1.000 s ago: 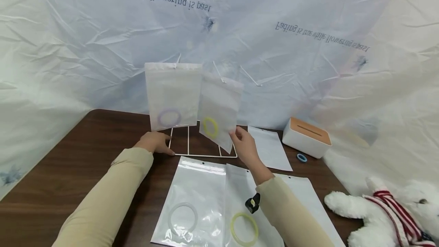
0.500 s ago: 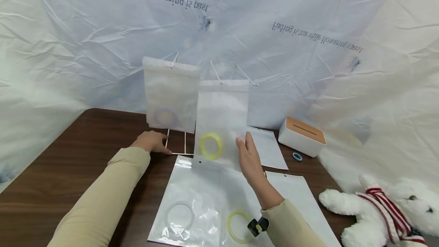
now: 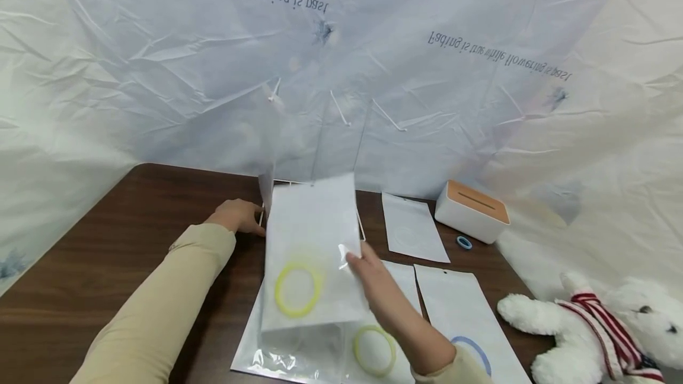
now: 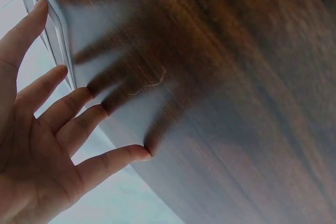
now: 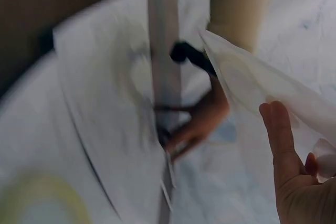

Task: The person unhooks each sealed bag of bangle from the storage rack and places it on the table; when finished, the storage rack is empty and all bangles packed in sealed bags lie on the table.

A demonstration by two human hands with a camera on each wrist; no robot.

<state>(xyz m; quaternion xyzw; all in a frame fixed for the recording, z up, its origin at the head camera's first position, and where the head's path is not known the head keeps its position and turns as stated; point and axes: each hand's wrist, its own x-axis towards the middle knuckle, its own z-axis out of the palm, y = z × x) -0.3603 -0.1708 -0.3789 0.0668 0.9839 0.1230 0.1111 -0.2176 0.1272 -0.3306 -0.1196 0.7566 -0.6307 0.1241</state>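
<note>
Milky, flexible plastic makes up the flat bag (image 3: 315,212) that the right hand (image 3: 385,292) holds near the centre of the scene. A yellow ring (image 3: 278,290), round and even in thickness, shows through its lower left part. The right hand pinches the bag's right edge, its thumb on the front face; the bag leans toward the near side, over the flat bags, and whether its top meets a prong cannot be told. The left hand (image 3: 238,216) has its fingers straight and spread apart, pinching nothing, beside the thin white wire rack (image 3: 261,216); in the left wrist view the fingertips come down on glossy, dark-grained wood, their reflections beneath.

Slim white prongs (image 3: 340,108) stand out at the far side, and a hanging bag (image 3: 270,147) at the left shows almost edge-on. On the brown table (image 3: 117,253) lie smooth rectangular bags: one (image 3: 416,227) farther right, one (image 3: 453,298) nearer with a blue ring (image 3: 482,353) partly visible, and one (image 3: 400,342) beside it with a pale yellow ring (image 3: 356,345). Farther right sit a small blue ring (image 3: 460,243) and a smooth white box (image 3: 466,221) with a slotted orange-tan lid. A fluffy white plush toy (image 3: 578,330) in striped cloth lies near right. Creased, printed sheeting (image 3: 384,10) hangs behind.
</note>
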